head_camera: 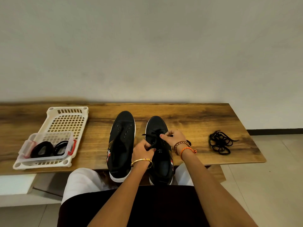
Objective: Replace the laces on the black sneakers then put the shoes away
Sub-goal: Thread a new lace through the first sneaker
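Two black sneakers with white soles stand side by side on the wooden table, toes pointing away from me. The left sneaker point(122, 145) has bare eyelets and no lace. The right sneaker point(161, 159) carries a black lace point(151, 134) threaded through its front eyelets. My left hand point(142, 150) pinches the lace over the shoe's tongue. My right hand point(173, 136) pinches another part of the same lace at the right row of eyelets.
A loose heap of black laces point(219, 142) lies on the table point(188, 115) to the right. At the left, a cream plastic basket point(49, 110) holds a clear box point(47, 136) with coiled black laces. A wall rises behind the table.
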